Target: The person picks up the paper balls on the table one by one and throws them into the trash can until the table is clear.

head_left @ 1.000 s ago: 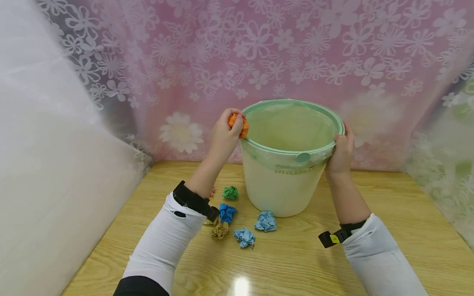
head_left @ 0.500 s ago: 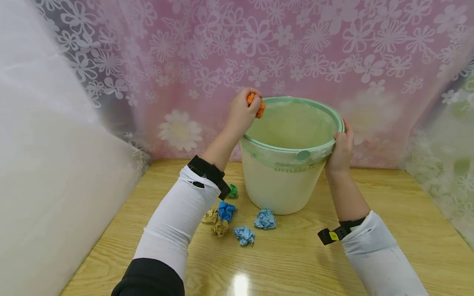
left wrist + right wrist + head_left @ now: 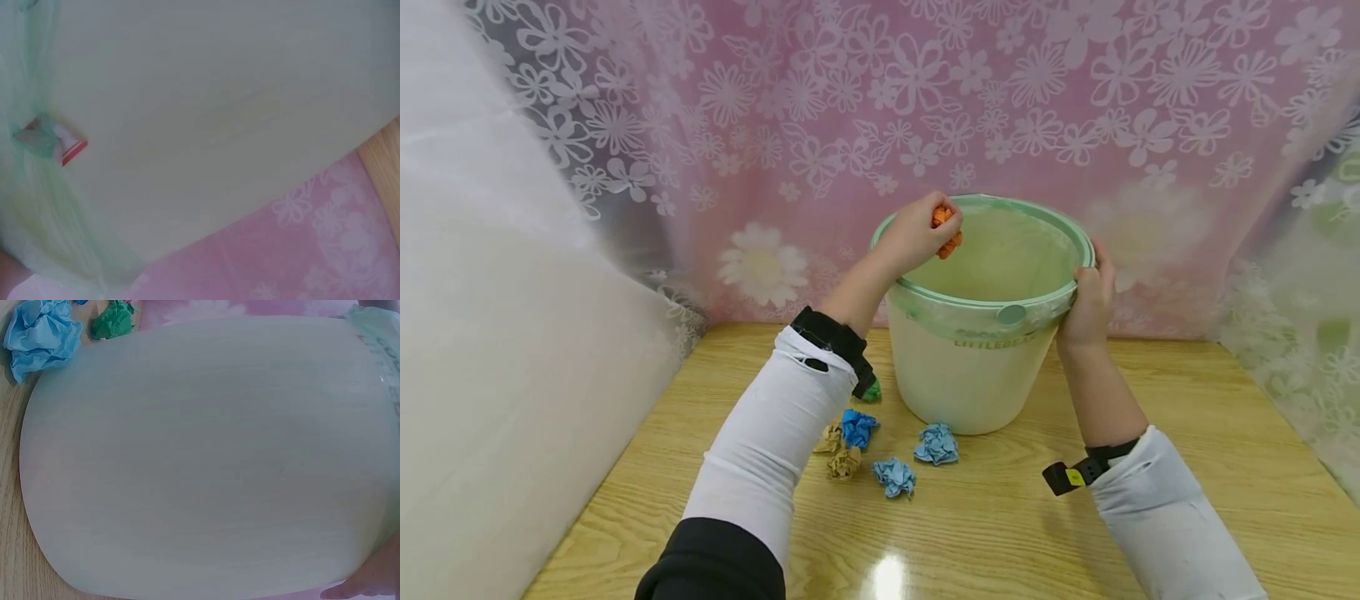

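A white bucket (image 3: 966, 383) with a green rim and a pale green liner stands on the wooden table. Over the left part of its opening, my left hand (image 3: 921, 229) pinches a crumpled orange paper ball (image 3: 950, 233). My right hand (image 3: 1087, 304) grips the rim on the right side, thumb on top and fingers outside. In the left wrist view the bucket's wall (image 3: 219, 125) fills most of the picture, and the orange ball is out of sight. The bucket's wall (image 3: 206, 456) also fills the right wrist view, with part of my right hand (image 3: 375, 572) at the lower right corner.
Left of and in front of the bucket lie crumpled paper balls: green (image 3: 871, 391), partly behind my left wrist, dark blue (image 3: 858, 428), tan (image 3: 844, 463) and light blue (image 3: 894, 477). Another light blue ball (image 3: 936, 444) sits by the bucket's base. A pink flowered curtain (image 3: 820, 167) hangs behind.
My left hand has moved right with the orange paper ball, from beside the rim to over the bucket's opening. The right hand keeps its grip on the rim.
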{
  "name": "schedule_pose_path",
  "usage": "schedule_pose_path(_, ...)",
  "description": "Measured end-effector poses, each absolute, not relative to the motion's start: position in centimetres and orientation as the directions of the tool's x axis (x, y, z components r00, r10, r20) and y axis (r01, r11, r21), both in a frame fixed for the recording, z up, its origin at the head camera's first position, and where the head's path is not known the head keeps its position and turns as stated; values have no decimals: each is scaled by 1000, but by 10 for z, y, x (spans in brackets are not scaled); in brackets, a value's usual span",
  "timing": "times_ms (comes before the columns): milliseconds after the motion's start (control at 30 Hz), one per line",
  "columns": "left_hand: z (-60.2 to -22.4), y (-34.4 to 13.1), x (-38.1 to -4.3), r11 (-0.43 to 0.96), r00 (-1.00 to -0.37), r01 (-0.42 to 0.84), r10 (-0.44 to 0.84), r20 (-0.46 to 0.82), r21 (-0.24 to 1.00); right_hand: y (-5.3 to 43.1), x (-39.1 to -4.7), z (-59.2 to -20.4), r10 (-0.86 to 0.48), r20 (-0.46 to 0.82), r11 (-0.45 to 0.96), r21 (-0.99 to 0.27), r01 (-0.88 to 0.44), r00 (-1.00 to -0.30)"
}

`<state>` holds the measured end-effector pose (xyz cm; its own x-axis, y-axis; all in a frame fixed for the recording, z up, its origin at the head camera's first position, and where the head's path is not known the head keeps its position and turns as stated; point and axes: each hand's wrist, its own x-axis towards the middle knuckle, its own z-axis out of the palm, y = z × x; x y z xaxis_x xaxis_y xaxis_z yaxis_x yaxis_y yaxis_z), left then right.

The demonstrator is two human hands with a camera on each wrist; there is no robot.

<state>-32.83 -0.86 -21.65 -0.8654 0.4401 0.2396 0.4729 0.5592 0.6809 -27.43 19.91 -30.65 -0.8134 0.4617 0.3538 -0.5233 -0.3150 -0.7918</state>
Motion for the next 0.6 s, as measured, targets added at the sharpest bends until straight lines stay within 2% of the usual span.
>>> schedule_pose_path(233,-214,-8,-329,568,-824,506,540,169,649,200,-275,-307,475,343,-294,-806,-514,-810)
schedule_pose_path(400,-214,-8,-330,581,-822,496,554,133,646,201,-274,-307,473,339,-294,-809,-509,-813)
schedule_pose_path(600,-216,-10,-330,579,-816,532,544,193,617,201,-273,-307,463,330,-296,-817,-495,-823)
